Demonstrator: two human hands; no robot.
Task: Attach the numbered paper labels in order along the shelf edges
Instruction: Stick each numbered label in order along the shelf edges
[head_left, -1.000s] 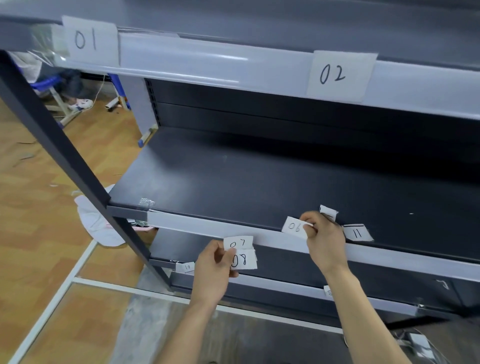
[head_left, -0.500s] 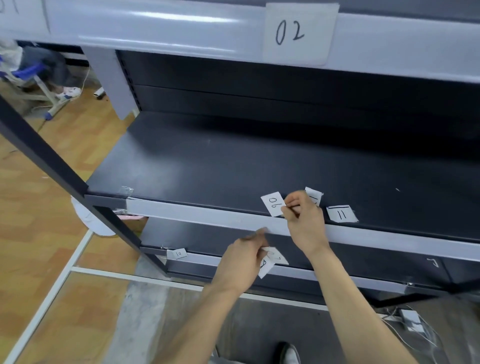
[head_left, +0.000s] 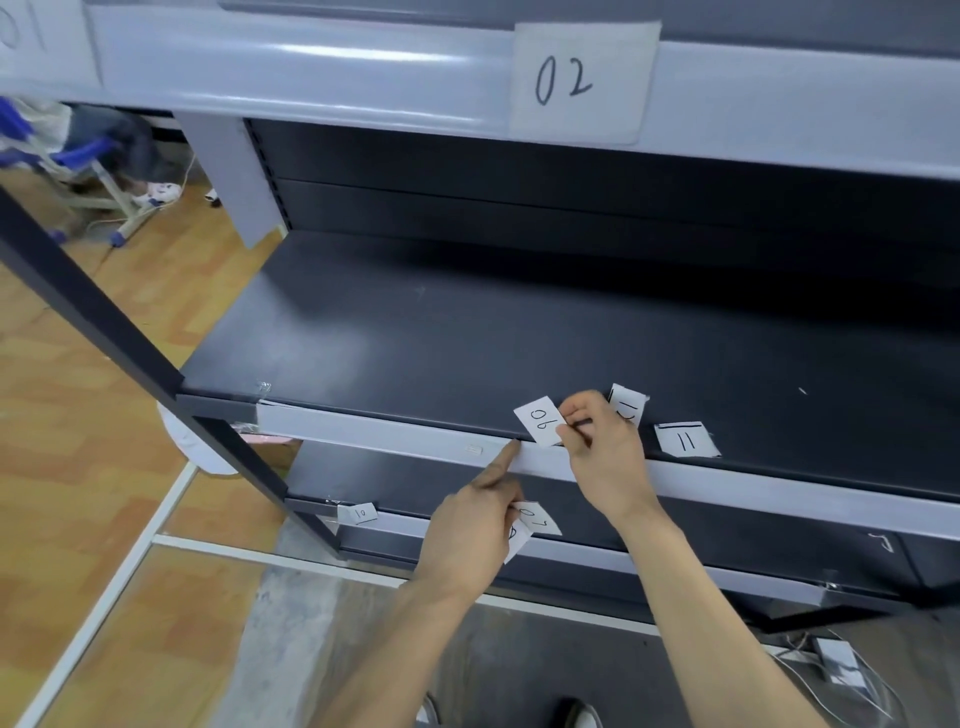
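Note:
My right hand (head_left: 602, 457) pinches the paper label 06 (head_left: 540, 421) at the front of the middle shelf, just above its grey edge strip (head_left: 395, 428). My left hand (head_left: 478, 530) holds two labels, 07 on top (head_left: 537, 518), in its curled fingers, while its index finger points up and touches the edge strip beside label 06. Another label (head_left: 627, 408) sticks out behind my right hand. Label 11 (head_left: 685, 440) lies flat on the shelf to the right. Label 02 (head_left: 579, 83) is stuck on the top shelf edge. Label 10 (head_left: 359, 513) sits on the bottom shelf edge.
A dark slanted post (head_left: 104, 332) of the rack crosses the left side. Wooden floor with a white bag (head_left: 179, 441) lies to the left, a chair base (head_left: 104, 202) beyond. White cables and an adapter (head_left: 836, 665) lie on the grey floor at lower right. My shoes (head_left: 582, 717) show at the bottom.
My left hand rose from below the shelf and stretched its index finger up to the middle shelf edge. My right hand kept label 06 at the same spot. My view dropped and moved closer.

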